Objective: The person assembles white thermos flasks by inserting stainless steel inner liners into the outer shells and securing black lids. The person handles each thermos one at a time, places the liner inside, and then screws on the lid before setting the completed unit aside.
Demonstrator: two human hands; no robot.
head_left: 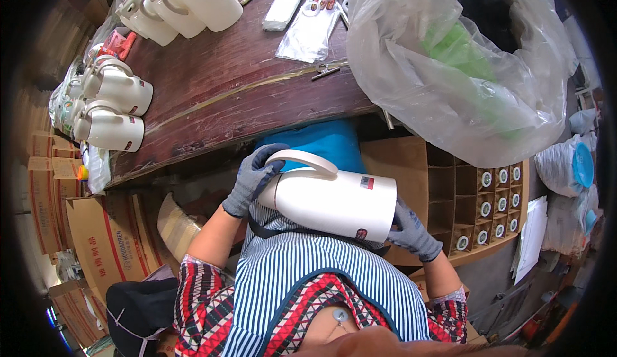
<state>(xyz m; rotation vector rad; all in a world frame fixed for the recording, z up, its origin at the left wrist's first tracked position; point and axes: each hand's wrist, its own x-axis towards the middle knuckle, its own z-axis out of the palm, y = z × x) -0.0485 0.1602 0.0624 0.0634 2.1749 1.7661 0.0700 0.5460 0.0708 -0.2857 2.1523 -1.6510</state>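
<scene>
A white thermos jug (334, 204) lies sideways across my lap, its curved handle (302, 158) upward and its base to the right. Two small labels show on its body. My left hand (252, 180), in a grey glove, grips the top end of the jug by the handle, with the fingers wrapped round it. My right hand (413, 233), gloved alike, holds the base end; some of its fingers are hidden behind the jug. Beneath the jug is my striped apron (321, 254).
Ahead stands a dark red table (225, 74) with several white jugs (205, 0) and plastic sleeves (310, 26). A large clear plastic bag (392, 68) hangs over its right side. To my right, a divided carton (440, 193) holds several round-topped items. Cartons (106, 244) stand at left.
</scene>
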